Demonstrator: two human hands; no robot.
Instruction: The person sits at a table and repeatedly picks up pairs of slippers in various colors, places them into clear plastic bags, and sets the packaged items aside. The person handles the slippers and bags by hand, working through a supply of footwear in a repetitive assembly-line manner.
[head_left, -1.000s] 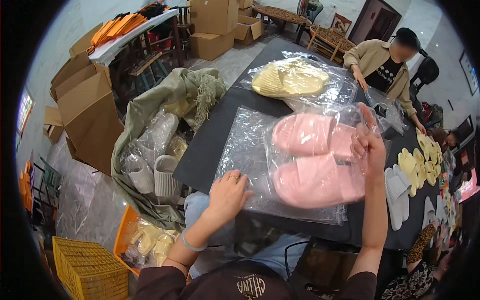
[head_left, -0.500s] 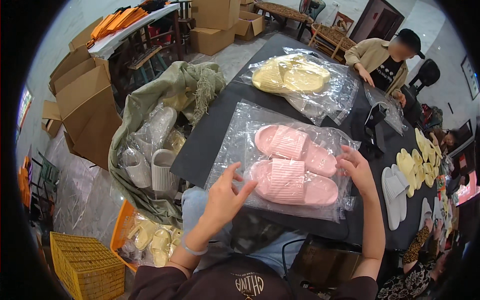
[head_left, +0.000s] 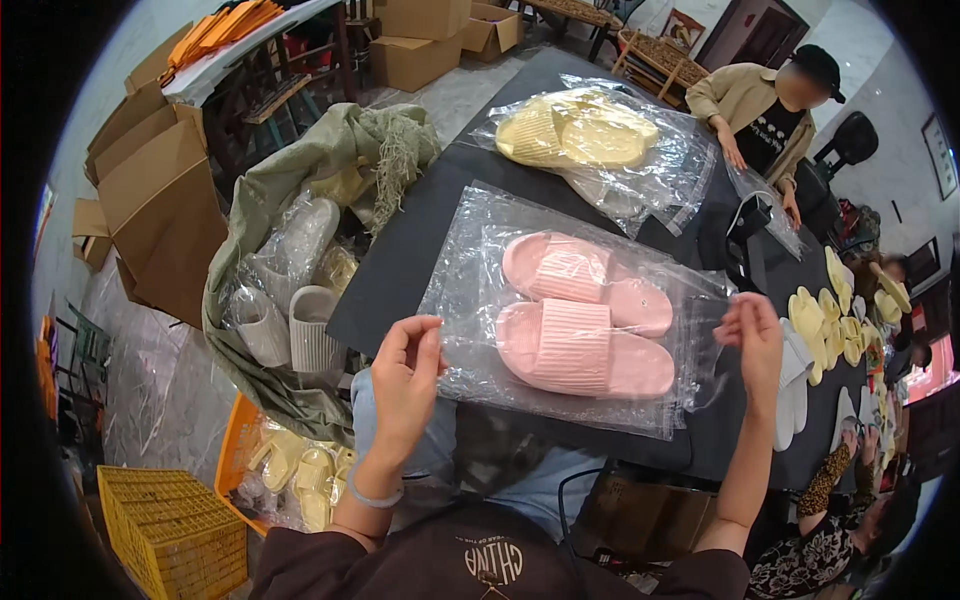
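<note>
In front of me on the black table lies a clear plastic bag (head_left: 465,270) with a pair of pink ribbed slippers (head_left: 575,345) inside, soles down and side by side. My left hand (head_left: 405,365) is closed at the bag's left edge, thumb and fingers pinched on the film. At the opposite side, my right hand (head_left: 752,335) has its fingers pinched together on the bag's right end and draws the film out into creases. Farther back lie bagged yellow slippers (head_left: 580,135), stacked over other wrapped ones.
A green woven sack (head_left: 235,235) of bagged grey slippers stands left of the table (head_left: 390,290). An orange crate (head_left: 232,470) of yellow slippers and a yellow crate (head_left: 175,530) are below. Loose slippers (head_left: 820,325) line the right side. A co-worker (head_left: 765,120) handles clear film across the table.
My left hand has moved left off the slippers to the bag's edge, and its fingers have closed. My right hand has shifted right, now pinching the bag's end.
</note>
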